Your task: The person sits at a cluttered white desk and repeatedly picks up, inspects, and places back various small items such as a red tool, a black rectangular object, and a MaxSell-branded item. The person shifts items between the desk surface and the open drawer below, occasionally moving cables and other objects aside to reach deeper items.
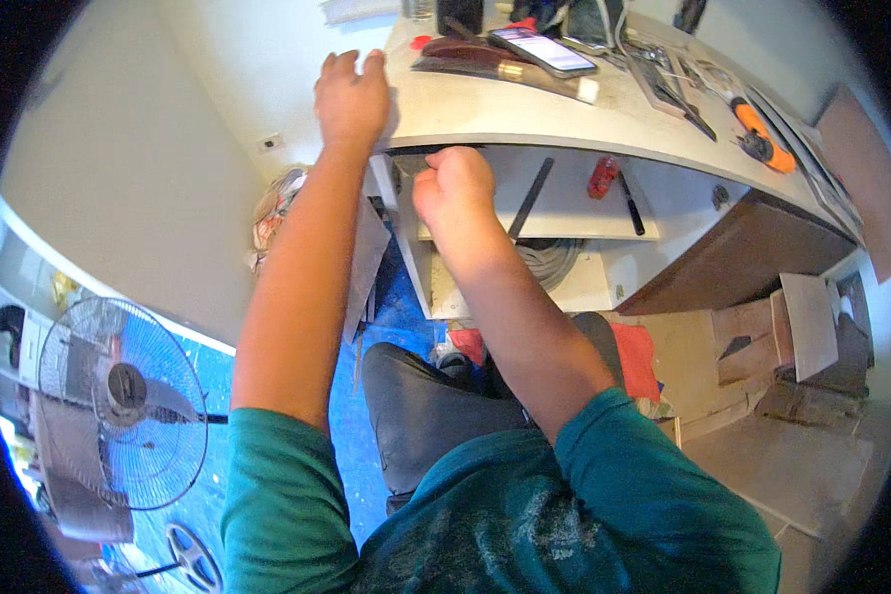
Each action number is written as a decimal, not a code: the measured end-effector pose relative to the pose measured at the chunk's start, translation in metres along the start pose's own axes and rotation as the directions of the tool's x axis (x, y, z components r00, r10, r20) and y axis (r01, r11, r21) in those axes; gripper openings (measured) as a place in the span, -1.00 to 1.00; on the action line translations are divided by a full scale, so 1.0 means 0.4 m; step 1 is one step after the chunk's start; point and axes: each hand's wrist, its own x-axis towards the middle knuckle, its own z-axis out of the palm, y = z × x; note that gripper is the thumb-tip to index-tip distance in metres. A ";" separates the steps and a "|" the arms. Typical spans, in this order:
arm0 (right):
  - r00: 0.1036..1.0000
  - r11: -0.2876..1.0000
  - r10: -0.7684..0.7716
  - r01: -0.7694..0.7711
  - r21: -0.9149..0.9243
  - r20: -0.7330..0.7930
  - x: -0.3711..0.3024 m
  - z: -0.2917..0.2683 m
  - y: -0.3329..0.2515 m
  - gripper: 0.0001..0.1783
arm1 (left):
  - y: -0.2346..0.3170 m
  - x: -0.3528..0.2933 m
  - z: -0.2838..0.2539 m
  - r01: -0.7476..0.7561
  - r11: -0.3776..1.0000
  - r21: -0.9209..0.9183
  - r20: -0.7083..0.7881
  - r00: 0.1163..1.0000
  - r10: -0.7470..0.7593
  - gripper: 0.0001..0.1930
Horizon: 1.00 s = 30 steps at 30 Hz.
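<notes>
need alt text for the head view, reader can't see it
A person's left hand is at the left end of a cluttered, pale countertop, while the right hand, curled, is at an open cabinet beneath its front edge. A phone and an orange-and-black tool lie on top; a fan stands at left.

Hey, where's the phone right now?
In the head view, the phone lies screen-up on the tabletop, near the top, right of the right hand and left of the orange-and-black tool.
</notes>
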 end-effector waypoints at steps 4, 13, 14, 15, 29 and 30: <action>0.985 0.977 -0.169 0.171 -0.125 0.026 0.047 -0.124 -0.227 -0.78 | 0.011 0.007 -0.019 0.073 0.997 -0.014 0.078 0.994 -0.072 -0.44; 0.943 0.920 -0.326 0.299 -0.253 -0.071 0.082 -0.119 -0.226 -0.82 | 0.012 0.011 0.005 0.113 0.993 -0.025 0.152 0.982 -0.107 -0.45; 0.938 0.917 -0.345 0.329 -0.223 -0.037 0.091 -0.110 -0.193 -0.84 | 0.020 0.011 0.004 0.111 0.993 -0.042 0.154 0.983 -0.103 -0.46; 0.929 0.912 -0.370 0.362 -0.195 -0.005 0.103 -0.105 -0.165 -0.85 | 0.026 0.010 0.007 0.111 0.992 -0.059 0.159 0.982 -0.101 -0.46; 0.981 0.924 -0.186 0.192 -0.331 0.049 0.048 -0.151 -0.202 -0.91 | 0.086 -0.015 -0.028 0.111 0.984 -0.137 0.073 0.992 -0.102 -0.52; 0.994 0.948 -0.085 0.103 -0.302 0.072 -0.006 -0.118 -0.152 -0.90 | 0.082 -0.018 -0.039 0.120 0.984 -0.130 0.044 0.992 -0.116 -0.53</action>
